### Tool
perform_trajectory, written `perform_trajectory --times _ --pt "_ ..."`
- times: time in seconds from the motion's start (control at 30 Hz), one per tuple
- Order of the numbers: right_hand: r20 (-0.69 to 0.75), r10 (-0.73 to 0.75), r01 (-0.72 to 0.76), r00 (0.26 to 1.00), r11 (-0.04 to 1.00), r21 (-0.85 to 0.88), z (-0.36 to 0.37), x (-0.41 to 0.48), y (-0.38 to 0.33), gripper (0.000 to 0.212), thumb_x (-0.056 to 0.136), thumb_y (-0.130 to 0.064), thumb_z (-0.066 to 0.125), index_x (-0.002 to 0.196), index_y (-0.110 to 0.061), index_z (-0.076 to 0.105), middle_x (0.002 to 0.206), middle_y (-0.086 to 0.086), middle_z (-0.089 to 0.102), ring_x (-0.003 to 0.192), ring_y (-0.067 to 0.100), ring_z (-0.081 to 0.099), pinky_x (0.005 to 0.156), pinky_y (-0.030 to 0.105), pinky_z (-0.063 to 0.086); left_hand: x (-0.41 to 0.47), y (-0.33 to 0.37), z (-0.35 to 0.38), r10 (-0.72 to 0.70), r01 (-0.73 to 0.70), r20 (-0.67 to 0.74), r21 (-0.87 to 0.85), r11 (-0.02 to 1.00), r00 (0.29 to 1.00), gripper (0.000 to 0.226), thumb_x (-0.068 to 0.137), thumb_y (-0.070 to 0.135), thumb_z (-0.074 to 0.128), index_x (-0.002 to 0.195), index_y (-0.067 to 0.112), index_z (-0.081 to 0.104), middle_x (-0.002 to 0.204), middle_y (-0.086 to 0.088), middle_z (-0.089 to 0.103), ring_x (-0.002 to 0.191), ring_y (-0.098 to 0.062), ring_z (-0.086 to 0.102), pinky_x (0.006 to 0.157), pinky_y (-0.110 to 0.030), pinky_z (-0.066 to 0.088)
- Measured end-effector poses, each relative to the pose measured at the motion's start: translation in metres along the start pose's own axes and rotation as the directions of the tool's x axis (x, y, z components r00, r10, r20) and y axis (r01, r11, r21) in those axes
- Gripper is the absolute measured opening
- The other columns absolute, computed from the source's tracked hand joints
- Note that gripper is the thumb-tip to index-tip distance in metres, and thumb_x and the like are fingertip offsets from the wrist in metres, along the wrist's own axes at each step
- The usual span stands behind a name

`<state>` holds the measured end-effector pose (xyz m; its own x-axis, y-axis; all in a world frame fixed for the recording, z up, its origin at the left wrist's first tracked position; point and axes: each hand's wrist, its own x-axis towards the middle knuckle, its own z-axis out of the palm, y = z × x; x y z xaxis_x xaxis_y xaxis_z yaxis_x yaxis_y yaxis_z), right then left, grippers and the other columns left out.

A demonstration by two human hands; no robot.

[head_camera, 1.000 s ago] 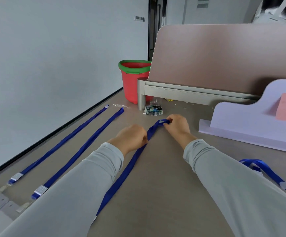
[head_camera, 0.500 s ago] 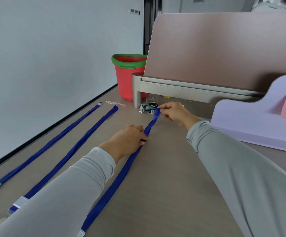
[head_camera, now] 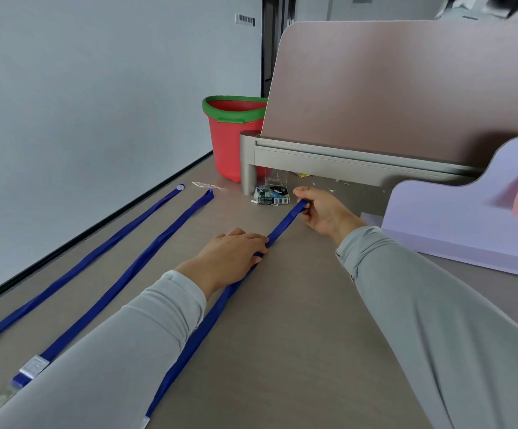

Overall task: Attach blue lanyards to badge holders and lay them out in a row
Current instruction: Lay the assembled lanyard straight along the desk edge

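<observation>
Surface: grey-brown wood-grain table (head_camera: 298, 335), set against pale wall (head_camera: 81, 103). Far end: pinkish divider panel (head_camera: 406, 88), red bucket (head_camera: 230, 144) with green rim, lavender board (head_camera: 452, 218), small printed packet (head_camera: 271, 196).

Count: three lanyards, two hands.

Outer lanyard (head_camera: 96, 252) and middle lanyard (head_camera: 171, 230) lie straight, side by side, not touching, left of arms. Silver clip (head_camera: 34, 365) on middle lanyard's near end.

Third lanyard (head_camera: 283, 224): flat blue strap, stretched straight on table, right of other two. Left hand (head_camera: 233, 255) flat, palm down, fingers pressing strap mid-length. Right hand (head_camera: 322, 212) pinching far end, near packet.

Head-worn view, forward and down
</observation>
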<state>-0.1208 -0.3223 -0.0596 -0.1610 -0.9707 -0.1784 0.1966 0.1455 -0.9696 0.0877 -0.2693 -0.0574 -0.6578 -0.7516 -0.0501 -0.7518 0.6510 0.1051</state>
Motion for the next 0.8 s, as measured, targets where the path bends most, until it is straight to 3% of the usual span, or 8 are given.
perform_trajectory --times 0.07,0.17,0.3,0.4,0.53,0.7,0.8 --pt "0.0 -0.018 0.018 1.0 0.999 -0.035 -0.001 0.003 0.002 0.023 0.091 -0.007 0.049 0.074 -0.021 0.054 0.063 -0.006 0.044 0.055 0.006 0.035 0.047 0.016 0.028 0.0 0.0 0.0 0.0 0.0 -0.001 0.001 1.0 1.0 0.036 0.098 0.025 0.039 0.134 0.028 0.044 0.147 0.014 0.034 0.134 -0.014 0.029 0.109 -0.035 0.029" --pt "0.012 -0.103 0.102 0.995 0.95 -0.295 0.001 0.006 0.004 0.023 0.088 0.0 0.052 0.076 -0.02 0.054 0.073 -0.003 0.051 0.062 0.007 0.043 0.053 0.018 0.032 -0.001 0.0 0.001 -0.005 0.005 0.0 0.012 1.0 1.0 0.041 0.099 0.026 0.039 0.139 0.03 0.036 0.148 0.015 0.033 0.135 -0.015 0.028 0.109 -0.035 0.027" --pt "0.047 -0.223 0.218 0.974 0.851 -0.477 0.002 0.009 0.008 0.019 0.086 0.005 0.057 0.099 -0.009 0.059 0.086 0.004 0.059 0.079 0.014 0.055 0.063 0.019 0.047 -0.001 -0.001 0.002 -0.016 0.013 0.03 0.087 0.996 0.999 0.046 0.1 0.029 0.031 0.145 0.029 0.025 0.152 0.015 0.025 0.138 -0.015 0.022 0.109 -0.036 0.025" --pt "-0.013 -0.29 0.236 0.957 0.804 -0.546 0.002 0.014 0.013 0.022 0.082 0.001 0.065 0.102 -0.008 0.062 0.092 0.008 0.063 0.089 0.021 0.061 0.08 0.032 0.054 0.0 -0.002 0.003 -0.031 0.026 0.043 0.113 0.993 0.999 0.045 0.101 0.032 0.028 0.146 0.029 0.023 0.153 0.015 0.022 0.139 -0.015 0.021 0.11 -0.037 0.025" --pt "-0.023 -0.324 0.26 0.946 0.797 -0.544 0.012 0.017 0.013 0.019 0.081 -0.007 0.07 0.097 -0.013 0.063 0.094 0.008 0.066 0.089 0.019 0.062 0.085 0.035 0.051 -0.003 -0.002 0.002 -0.05 0.045 0.025 0.153 0.987 0.998 0.044 0.101 0.034 0.028 0.144 0.027 0.028 0.152 0.012 0.025 0.138 -0.016 0.023 0.11 -0.037 0.025" --pt "0.012 -0.353 0.318 0.936 0.828 -0.461 0.029 0.018 0.01 0.021 0.085 -0.003 0.063 0.104 -0.011 0.064 0.113 0.012 0.067 0.096 0.015 0.062 0.089 0.032 0.052 -0.012 -0.005 -0.003 -0.054 0.058 -0.029 0.151 0.987 0.998 0.042 0.1 0.037 0.027 0.139 0.027 0.04 0.146 0.012 0.038 0.133 -0.014 0.032 0.108 -0.034 0.025" --pt "0.056 -0.376 0.313 0.925 0.668 -0.675 0.036 0.015 0.012 0.034 0.087 -0.008 0.06 0.12 -0.014 0.059 0.127 0.004 0.058 0.106 0.015 0.056 0.089 0.022 0.042 -0.02 -0.007 -0.004 -0.094 0.11 -0.128 0.13 0.985 0.987 0.04 0.099 0.036 0.03 0.133 0.023 0.048 0.137 0.006 0.048 0.125 -0.018 0.042 0.105 -0.035 0.031"
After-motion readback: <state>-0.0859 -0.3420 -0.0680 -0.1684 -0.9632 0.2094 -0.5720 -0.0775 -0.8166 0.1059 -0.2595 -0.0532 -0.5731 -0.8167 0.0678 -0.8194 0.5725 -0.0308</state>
